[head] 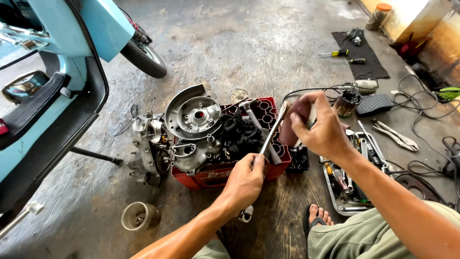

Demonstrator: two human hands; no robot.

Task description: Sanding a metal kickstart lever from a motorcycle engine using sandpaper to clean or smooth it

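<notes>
My left hand [245, 182] grips the lower end of a long metal wrench [271, 135] that slants up over a red plastic crate [211, 176]. My right hand [320, 125] holds a dark red piece of abrasive paper [293, 121] wrapped against the wrench's upper end. A grey scooter engine [184, 132] rests on the crate, its round flywheel housing facing up. A black rag [242, 134] lies in the crate beside the engine.
A light blue scooter [52, 72] stands at the left with its front wheel [143, 56]. A metal tool tray [352, 180] lies at the right, with pliers [395, 135], cables and a black mat [362, 55] holding screwdrivers. A small metal cup-shaped part [139, 216] sits on the concrete floor. My sandalled foot [318, 216] is nearby.
</notes>
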